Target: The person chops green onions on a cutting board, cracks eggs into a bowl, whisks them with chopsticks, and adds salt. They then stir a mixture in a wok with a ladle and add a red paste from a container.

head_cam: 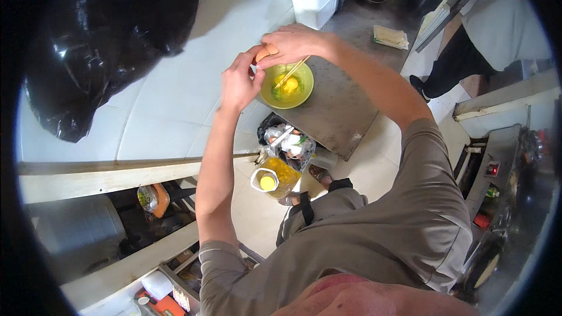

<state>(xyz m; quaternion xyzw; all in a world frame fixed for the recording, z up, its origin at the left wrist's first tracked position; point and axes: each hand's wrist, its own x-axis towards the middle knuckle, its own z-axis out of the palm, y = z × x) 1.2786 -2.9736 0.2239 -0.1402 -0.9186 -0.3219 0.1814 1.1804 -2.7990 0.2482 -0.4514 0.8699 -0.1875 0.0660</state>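
Note:
My left hand [240, 80] and my right hand [293, 44] meet over the far left rim of a yellow-green bowl [304, 98]. Between them they grip a brown eggshell [262, 54], which looks split into two parts. Fingers hide some of the shell. Inside the bowl, an egg yolk [290, 84] sits with chopped green bits. A pair of wooden chopsticks [295, 70] leans in the bowl, its upper ends passing over the rim below my right wrist. The bowl rests on a dark metal table [340, 101].
White plastic containers [312, 0] and a small flat package [390, 37] stand on the table. Below its near end are a lined bin [290, 142] of waste and an oil jug [281, 177]. A black plastic bag [118, 30] hangs left. Another person [500, 30] is at right.

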